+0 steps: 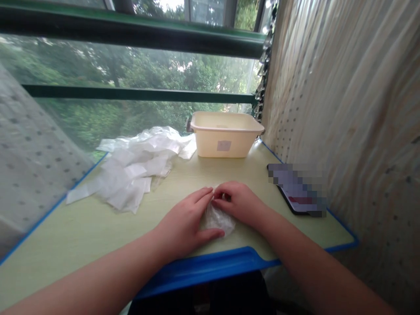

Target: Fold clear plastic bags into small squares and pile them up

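A small clear plastic bag (220, 222) lies crumpled on the pale green table near its front edge. My left hand (188, 221) rests on the bag's left side, thumb stretched out along its lower part and fingers reaching to its top. At the bag's upper end, my right hand (238, 202) is curled, with thumb and index finger pinched together on the plastic. Beyond them, to the left, is a loose pile of clear and white plastic bags (131, 166). A cream plastic bin (223, 142) stands upright behind my hands; its floor is mostly hidden.
A phone (297, 192) lies at the right, partly blurred out. The table (88, 232) has a blue rim with a raised blue tray edge (213, 267) in front. Patterned curtains hang on both sides, and a window with green bars is behind.
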A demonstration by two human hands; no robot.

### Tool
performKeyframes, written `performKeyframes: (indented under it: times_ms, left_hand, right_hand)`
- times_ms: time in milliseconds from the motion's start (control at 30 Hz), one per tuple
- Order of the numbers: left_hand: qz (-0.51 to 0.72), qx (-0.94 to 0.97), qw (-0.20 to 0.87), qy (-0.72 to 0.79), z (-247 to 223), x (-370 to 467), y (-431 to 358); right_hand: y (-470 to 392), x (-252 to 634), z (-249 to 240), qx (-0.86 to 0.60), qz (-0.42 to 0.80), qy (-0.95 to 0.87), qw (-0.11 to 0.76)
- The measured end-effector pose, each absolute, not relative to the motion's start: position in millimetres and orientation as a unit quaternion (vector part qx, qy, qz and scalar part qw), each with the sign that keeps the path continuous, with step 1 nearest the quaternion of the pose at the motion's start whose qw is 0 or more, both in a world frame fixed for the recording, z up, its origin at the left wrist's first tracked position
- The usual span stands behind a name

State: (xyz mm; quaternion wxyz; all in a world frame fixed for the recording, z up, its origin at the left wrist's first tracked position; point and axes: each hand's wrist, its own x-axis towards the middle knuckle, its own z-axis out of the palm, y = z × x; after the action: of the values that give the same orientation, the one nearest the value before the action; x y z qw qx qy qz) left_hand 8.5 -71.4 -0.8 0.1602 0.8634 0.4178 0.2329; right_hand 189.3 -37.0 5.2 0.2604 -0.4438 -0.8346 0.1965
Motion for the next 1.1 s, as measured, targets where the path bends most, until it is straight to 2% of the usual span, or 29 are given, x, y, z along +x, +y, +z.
performKeyframes:
  times_ms: [133, 233, 333, 467, 567, 667, 767, 833, 933, 1100]
  left_hand:
    - [0.206, 0.871, 0.152, 0.419, 0, 10, -71]
    - [0.203, 0.879, 0.144, 0.407, 1, 12, -70]
    - [0.203, 0.883, 0.127, 0.404, 4, 15, -68]
    - [0.198, 0.873, 0.115, 0.431, 4, 16, -66]
    - [0.245, 0.841, 0.172, 0.45, 4, 14, -64]
    - [0.314, 0.791, 0.276, 0.446, 6, 15, -64]
    - [0.389, 0.664, 0.481, 0.42, 9, 19, -65]
    - [0.422, 0.545, 0.621, 0.373, 9, 21, -65]
    - [0.436, 0.438, 0.716, 0.325, 4, 22, -60]
    - [0.457, 0.398, 0.716, 0.348, 1, 17, -50]
  right_hand:
    - [-42, 192, 16, -0.392, 0.342, -0.816, 0.253]
    - [-41, 197, 18, -0.42, 0.442, -0.751, 0.255]
    - [-40, 201, 17, -0.461, 0.483, -0.691, 0.278]
    - [-41, 201, 20, -0.439, 0.51, -0.691, 0.263]
    - [-43, 197, 20, -0.405, 0.474, -0.728, 0.285]
    - [-42, 192, 16, -0.354, 0.381, -0.781, 0.345]
    - [-41, 187, 8, -0.321, 0.243, -0.817, 0.413]
    - [-41, 183, 4, -0.302, 0.158, -0.836, 0.43]
    - [-45, 176, 2, -0.248, 0.081, -0.885, 0.385]
    - [-53, 169, 8, -0.251, 0.019, -0.918, 0.307]
